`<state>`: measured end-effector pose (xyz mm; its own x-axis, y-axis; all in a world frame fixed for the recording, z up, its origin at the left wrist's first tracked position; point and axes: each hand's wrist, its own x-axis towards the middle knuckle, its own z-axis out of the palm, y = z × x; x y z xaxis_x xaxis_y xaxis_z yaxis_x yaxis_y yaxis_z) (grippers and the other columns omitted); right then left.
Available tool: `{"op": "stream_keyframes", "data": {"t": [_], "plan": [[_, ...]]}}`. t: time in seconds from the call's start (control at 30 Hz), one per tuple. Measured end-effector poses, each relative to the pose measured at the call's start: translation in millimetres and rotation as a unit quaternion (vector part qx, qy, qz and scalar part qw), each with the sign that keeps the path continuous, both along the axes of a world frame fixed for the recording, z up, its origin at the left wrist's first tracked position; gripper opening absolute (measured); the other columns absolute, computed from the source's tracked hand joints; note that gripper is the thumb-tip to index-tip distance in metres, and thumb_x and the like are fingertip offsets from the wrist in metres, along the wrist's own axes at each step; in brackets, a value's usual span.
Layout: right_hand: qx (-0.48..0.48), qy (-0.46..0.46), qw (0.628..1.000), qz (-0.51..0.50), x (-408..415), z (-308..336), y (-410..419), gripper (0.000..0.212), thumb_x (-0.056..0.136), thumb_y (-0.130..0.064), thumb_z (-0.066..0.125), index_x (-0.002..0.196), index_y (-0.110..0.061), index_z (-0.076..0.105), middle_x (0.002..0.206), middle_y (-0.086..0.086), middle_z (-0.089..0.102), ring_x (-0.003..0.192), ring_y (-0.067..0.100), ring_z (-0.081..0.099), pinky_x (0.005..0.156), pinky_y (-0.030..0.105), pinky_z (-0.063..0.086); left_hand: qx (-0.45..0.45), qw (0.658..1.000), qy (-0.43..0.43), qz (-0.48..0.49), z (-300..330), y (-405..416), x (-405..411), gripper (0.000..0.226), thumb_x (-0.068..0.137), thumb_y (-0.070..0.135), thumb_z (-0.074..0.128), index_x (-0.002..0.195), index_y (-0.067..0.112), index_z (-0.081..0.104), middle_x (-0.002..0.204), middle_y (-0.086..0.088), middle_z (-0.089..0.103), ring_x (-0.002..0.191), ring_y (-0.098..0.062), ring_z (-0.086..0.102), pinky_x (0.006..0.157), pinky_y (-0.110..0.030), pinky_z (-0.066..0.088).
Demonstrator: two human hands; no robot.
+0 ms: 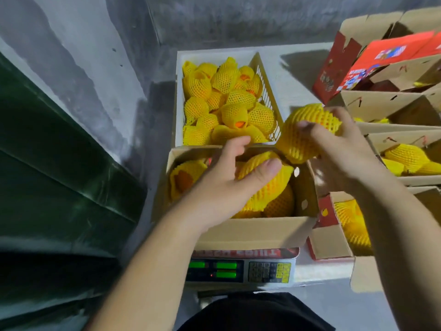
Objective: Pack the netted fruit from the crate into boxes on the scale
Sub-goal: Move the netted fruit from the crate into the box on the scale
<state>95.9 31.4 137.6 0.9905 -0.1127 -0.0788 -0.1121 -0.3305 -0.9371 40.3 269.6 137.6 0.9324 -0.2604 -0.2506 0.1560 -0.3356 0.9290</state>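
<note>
A white crate (178, 96) at the back holds several fruits in yellow foam netting (224, 96). In front of it an open cardboard box (250, 229) stands on a scale (241, 271) and has several netted fruits inside. My left hand (224, 177) reaches into the box, its thumb and fingers curled round a netted fruit (269, 187) there. My right hand (343, 151) grips another netted fruit (303, 130) above the box's far right corner.
Several more cardboard boxes (391, 101) with netted fruit stand along the right, one with a red printed flap (381, 58). Another partly filled box (338, 237) sits right next to the scale. A grey wall and a dark green sheet (59, 163) are on the left.
</note>
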Motion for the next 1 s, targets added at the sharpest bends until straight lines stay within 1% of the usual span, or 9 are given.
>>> {"op": "stream_keyframes", "data": {"t": [0.13, 0.23, 0.33, 0.43, 0.57, 0.67, 0.8, 0.93, 1.0], "plan": [[0.028, -0.024, 0.998, 0.042, -4, 11, 15, 0.050, 0.072, -0.054, 0.083, 0.112, -0.044, 0.055, 0.091, -0.009, 0.071, 0.072, -0.001, 0.068, 0.059, 0.020, 0.054, 0.017, 0.995, -0.065, 0.076, 4, -1, 3, 0.045, 0.101, 0.056, 0.058, 0.145, 0.050, 0.048, 0.146, 0.030, 0.050, 0.122, 0.014, 0.051, 0.090, -0.012, 0.043], [0.027, -0.023, 0.994, 0.103, -18, 17, 35, 0.065, 0.067, -0.055, 0.081, 0.124, -0.033, 0.058, 0.108, -0.005, 0.075, 0.101, 0.013, 0.073, 0.088, 0.036, 0.061, -0.019, 0.993, -0.073, 0.095, 7, 12, -3, 0.038, 0.101, 0.046, 0.065, 0.138, 0.048, 0.055, 0.137, 0.023, 0.062, 0.121, 0.004, 0.062, 0.106, -0.032, 0.051], [0.027, -0.027, 0.988, 0.151, -37, 23, 65, 0.075, 0.070, -0.051, 0.080, 0.134, -0.019, 0.058, 0.122, 0.008, 0.072, 0.114, 0.028, 0.069, 0.103, 0.051, 0.054, -0.013, 0.993, -0.083, 0.079, 9, 23, -16, 0.056, 0.093, 0.047, 0.069, 0.146, 0.045, 0.051, 0.146, 0.008, 0.060, 0.129, -0.009, 0.062, 0.110, -0.044, 0.051], [0.053, -0.040, 0.983, 0.171, -56, 28, 91, 0.054, 0.079, -0.030, 0.078, 0.126, -0.011, 0.058, 0.111, 0.008, 0.073, 0.101, 0.021, 0.070, 0.099, 0.051, 0.056, -0.016, 0.990, -0.114, 0.084, 8, 42, -33, 0.059, 0.099, 0.031, 0.072, 0.152, 0.037, 0.047, 0.148, 0.009, 0.056, 0.132, -0.008, 0.060, 0.108, -0.039, 0.054], [0.078, -0.031, 0.979, 0.185, -79, 30, 115, 0.052, 0.082, -0.026, 0.078, 0.126, -0.008, 0.056, 0.103, 0.005, 0.071, 0.093, 0.014, 0.067, 0.091, 0.046, 0.058, -0.046, 0.988, -0.117, 0.085, 8, 69, -60, 0.057, 0.102, 0.021, 0.070, 0.153, 0.028, 0.048, 0.137, 0.016, 0.060, 0.125, -0.001, 0.063, 0.098, -0.022, 0.056], [0.096, -0.031, 0.977, 0.189, -98, 32, 133, 0.045, 0.086, -0.031, 0.075, 0.122, -0.011, 0.056, 0.100, 0.003, 0.070, 0.092, 0.015, 0.069, 0.083, 0.042, 0.061, -0.069, 0.986, -0.123, 0.093, 9, 79, -77, 0.054, 0.104, 0.016, 0.065, 0.154, 0.016, 0.046, 0.143, 0.001, 0.063, 0.129, -0.009, 0.063, 0.107, -0.032, 0.053], [0.115, -0.048, 0.977, 0.174, -119, 30, 150, 0.047, 0.091, -0.038, 0.070, 0.122, -0.006, 0.056, 0.120, 0.021, 0.067, 0.117, 0.038, 0.066, 0.098, 0.064, 0.054, -0.103, 0.985, -0.108, 0.089, 11, 89, -100, 0.052, 0.107, 0.024, 0.059, 0.156, 0.022, 0.041, 0.147, 0.002, 0.061, 0.129, -0.010, 0.063, 0.102, -0.032, 0.056], [0.112, -0.061, 0.977, 0.171, -134, 27, 163, 0.033, 0.097, -0.042, 0.064, 0.111, -0.012, 0.059, 0.106, 0.011, 0.066, 0.107, 0.027, 0.066, 0.100, 0.066, 0.051, -0.128, 0.985, -0.089, 0.078, 10, 99, -120, 0.050, 0.107, 0.026, 0.059, 0.154, 0.025, 0.041, 0.147, 0.003, 0.061, 0.128, -0.010, 0.064, 0.099, -0.035, 0.059], [0.105, -0.065, 0.978, 0.170, -139, 24, 168, 0.041, 0.099, -0.044, 0.060, 0.117, -0.007, 0.056, 0.115, 0.019, 0.065, 0.114, 0.033, 0.065, 0.102, 0.065, 0.050, -0.132, 0.985, -0.088, 0.075, 9, 104, -125, 0.054, 0.106, 0.030, 0.061, 0.155, 0.025, 0.041, 0.147, 0.004, 0.060, 0.130, -0.011, 0.063, 0.101, -0.039, 0.058]]}}
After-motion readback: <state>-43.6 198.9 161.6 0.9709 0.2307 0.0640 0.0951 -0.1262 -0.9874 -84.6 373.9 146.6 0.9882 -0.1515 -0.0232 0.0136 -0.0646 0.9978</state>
